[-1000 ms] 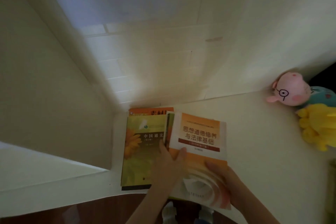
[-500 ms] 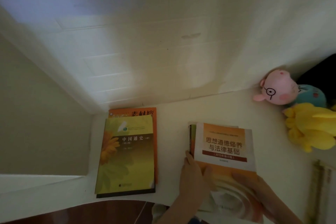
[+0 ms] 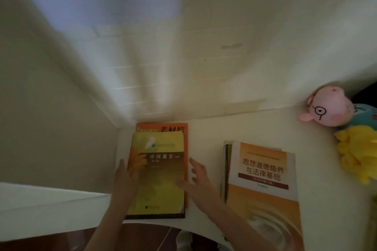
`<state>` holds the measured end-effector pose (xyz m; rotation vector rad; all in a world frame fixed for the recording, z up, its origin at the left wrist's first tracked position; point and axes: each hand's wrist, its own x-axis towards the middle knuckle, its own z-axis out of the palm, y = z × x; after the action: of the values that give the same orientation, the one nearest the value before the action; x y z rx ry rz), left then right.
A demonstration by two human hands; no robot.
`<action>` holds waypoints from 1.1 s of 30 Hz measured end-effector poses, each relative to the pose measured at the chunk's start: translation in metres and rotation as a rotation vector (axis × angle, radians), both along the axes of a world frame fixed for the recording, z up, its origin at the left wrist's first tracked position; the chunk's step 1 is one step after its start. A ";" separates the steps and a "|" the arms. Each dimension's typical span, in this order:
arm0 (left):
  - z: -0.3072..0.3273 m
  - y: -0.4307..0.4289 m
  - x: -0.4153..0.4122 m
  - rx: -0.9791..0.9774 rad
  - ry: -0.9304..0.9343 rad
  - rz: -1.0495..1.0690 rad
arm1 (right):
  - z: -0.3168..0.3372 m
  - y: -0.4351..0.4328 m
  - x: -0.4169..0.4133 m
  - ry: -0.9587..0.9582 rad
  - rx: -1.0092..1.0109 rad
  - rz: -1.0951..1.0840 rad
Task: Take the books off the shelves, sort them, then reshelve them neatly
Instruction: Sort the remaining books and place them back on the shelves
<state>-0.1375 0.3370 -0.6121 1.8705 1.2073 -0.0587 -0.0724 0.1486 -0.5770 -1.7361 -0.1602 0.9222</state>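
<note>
A yellow-green book with a sunflower cover lies on top of an orange book in the left corner of the white surface. My left hand rests with straight fingers on the yellow-green book's left edge. My right hand hovers with spread fingers at that stack's right edge, holding nothing. To the right lies a second stack, topped by a white-and-orange book with other books under it.
A pink pig plush and a yellow plush sit at the right against the wall. A white side panel closes off the left. Dark floor shows below the front edge.
Both hands have let go of the white-and-orange stack, now lying at the right, and moved left to the yellow-green book.
</note>
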 end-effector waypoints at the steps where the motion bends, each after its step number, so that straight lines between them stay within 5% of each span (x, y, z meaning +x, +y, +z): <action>1: 0.001 -0.002 -0.003 -0.065 -0.038 0.016 | -0.008 0.015 0.000 0.091 0.008 -0.017; 9: -0.009 -0.016 -0.011 0.092 -0.034 -0.055 | -0.065 0.033 0.004 0.179 -0.245 -0.091; 14: 0.000 -0.045 -0.008 0.061 -0.205 -0.087 | -0.084 0.014 0.008 0.271 -0.395 -0.249; 23: -0.031 -0.024 0.008 -0.109 -0.147 -0.178 | -0.087 -0.008 0.002 0.354 -0.277 -0.327; 28: -0.041 -0.001 0.002 0.201 -0.036 -0.154 | -0.092 -0.012 0.004 0.320 -0.249 -0.350; 33: -0.053 0.038 0.007 -0.004 0.172 -0.087 | -0.092 -0.014 0.002 0.315 -0.191 -0.376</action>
<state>-0.1307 0.3749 -0.6653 1.9451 1.2383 -0.2742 -0.0705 0.1349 -0.6687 -1.6892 0.4590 0.9357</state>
